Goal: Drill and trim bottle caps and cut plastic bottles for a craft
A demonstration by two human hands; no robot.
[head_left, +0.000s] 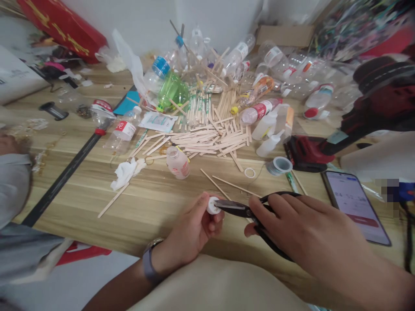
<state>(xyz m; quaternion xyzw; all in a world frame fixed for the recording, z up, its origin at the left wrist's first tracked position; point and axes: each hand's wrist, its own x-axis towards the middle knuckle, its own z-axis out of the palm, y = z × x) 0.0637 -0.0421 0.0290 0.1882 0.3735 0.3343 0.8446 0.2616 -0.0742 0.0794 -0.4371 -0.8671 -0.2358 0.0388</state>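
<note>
Between the thumb and fingers of my left hand (197, 226) is a white bottle cap (213, 205). My right hand (311, 224) grips a pair of black-handled scissors (238, 209), whose blade tips touch the face of the cap. Whether the tips have gone through the cap cannot be made out. Just beyond my left hand stands a small pinkish bottle (177, 162) with an open mouth. Two thin wooden sticks (216, 184) lie on the table past the scissors, and a white ring (249, 172) lies near them.
Flat wooden sticks (201, 140) are piled mid-table, with many plastic bottles (241, 49) behind. At right are a tape roll (279, 165), a red and black power tool (306, 153) and a phone (356, 207). A black tube (65, 177) and another person's sleeve (13, 185) are at left.
</note>
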